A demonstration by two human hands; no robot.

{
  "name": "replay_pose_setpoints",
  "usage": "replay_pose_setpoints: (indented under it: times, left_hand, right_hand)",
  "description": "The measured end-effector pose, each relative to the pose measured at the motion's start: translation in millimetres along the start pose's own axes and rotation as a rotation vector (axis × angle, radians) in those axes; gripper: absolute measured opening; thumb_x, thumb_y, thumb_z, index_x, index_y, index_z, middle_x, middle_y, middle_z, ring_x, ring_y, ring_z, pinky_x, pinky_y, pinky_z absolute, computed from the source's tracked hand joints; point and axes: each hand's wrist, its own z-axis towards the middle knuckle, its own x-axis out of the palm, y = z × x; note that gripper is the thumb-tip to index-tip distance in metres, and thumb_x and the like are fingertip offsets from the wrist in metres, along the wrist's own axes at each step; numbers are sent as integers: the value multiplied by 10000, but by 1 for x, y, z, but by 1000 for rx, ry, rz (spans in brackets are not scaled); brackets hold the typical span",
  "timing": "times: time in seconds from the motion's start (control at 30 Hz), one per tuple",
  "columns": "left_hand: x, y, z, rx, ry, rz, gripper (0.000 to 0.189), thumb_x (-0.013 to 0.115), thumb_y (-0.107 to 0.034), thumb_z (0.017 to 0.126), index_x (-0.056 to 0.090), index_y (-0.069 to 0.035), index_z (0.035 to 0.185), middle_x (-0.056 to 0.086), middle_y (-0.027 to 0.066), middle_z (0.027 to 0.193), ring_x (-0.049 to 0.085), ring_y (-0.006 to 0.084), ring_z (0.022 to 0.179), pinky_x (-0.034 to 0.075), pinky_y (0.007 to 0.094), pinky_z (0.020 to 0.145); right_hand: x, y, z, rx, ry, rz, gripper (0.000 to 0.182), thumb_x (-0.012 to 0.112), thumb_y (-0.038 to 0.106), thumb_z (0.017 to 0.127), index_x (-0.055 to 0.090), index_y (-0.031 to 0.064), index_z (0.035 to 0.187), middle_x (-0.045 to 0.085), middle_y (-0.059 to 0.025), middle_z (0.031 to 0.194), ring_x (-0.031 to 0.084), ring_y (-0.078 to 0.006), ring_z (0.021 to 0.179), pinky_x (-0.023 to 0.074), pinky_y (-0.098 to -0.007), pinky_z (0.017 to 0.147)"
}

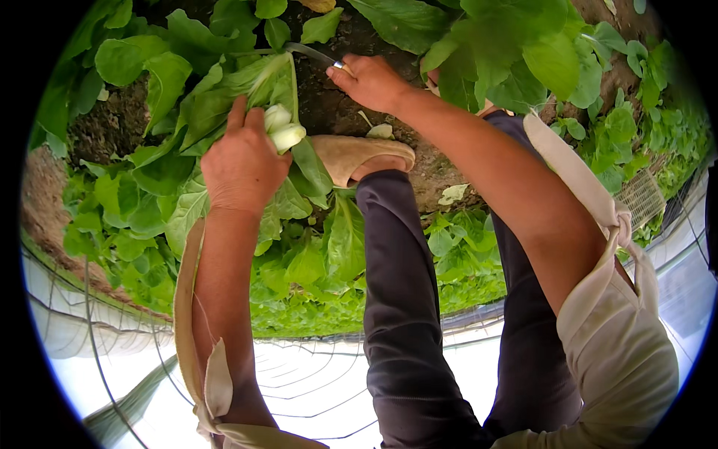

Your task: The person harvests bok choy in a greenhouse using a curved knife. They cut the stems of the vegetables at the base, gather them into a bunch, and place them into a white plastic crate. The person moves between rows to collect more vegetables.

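Observation:
My left hand (244, 160) is closed around leafy greens that look like bok choy. Their thick, pale stem bases (285, 129) stick out beside my thumb, facing right. Broad green leaves (224, 106) spread out above and left of that hand. In my right hand (373, 81) is the handle of a small curved blade, likely a sickle (311, 52), with a shiny metal ferrule. Its blade points left over dark soil, and the tip lies close to a leaf stalk; whether they touch I cannot tell. My fingers hide most of the handle.
A tan shoe (359, 157) stands on the soil (432, 168) just below the blade. More leafy plants (521, 56) hang over the upper right. Torn leaf pieces (453, 194) lie on the ground. A mesh crate (642, 196) sits at far right. Greenhouse sheeting (314, 381) curves along the rim.

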Motion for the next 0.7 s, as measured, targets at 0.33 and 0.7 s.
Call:
replay_pose_setpoints:
  times: [0.33,0.7]
  left_hand:
    - [12,8,-4,42,-92,-74,489,727,-226,594,506,-86,1007,456,28,1262,605,263,861,496,367,694]
    - [24,11,-21,71,-114,-115,534,739,-208,564,496,-97,1026,458,9,1257,605,254,849,493,355,686]
  right_hand:
    - [-2,14,8,23,89,-118,416,465,386,863,578,-14,843,598,-232,761,583,-371,783,456,-419,705]
    - [-5,33,4,164,131,-185,431,479,394,847,582,-20,910,599,-240,861,559,-409,848,454,-430,744]
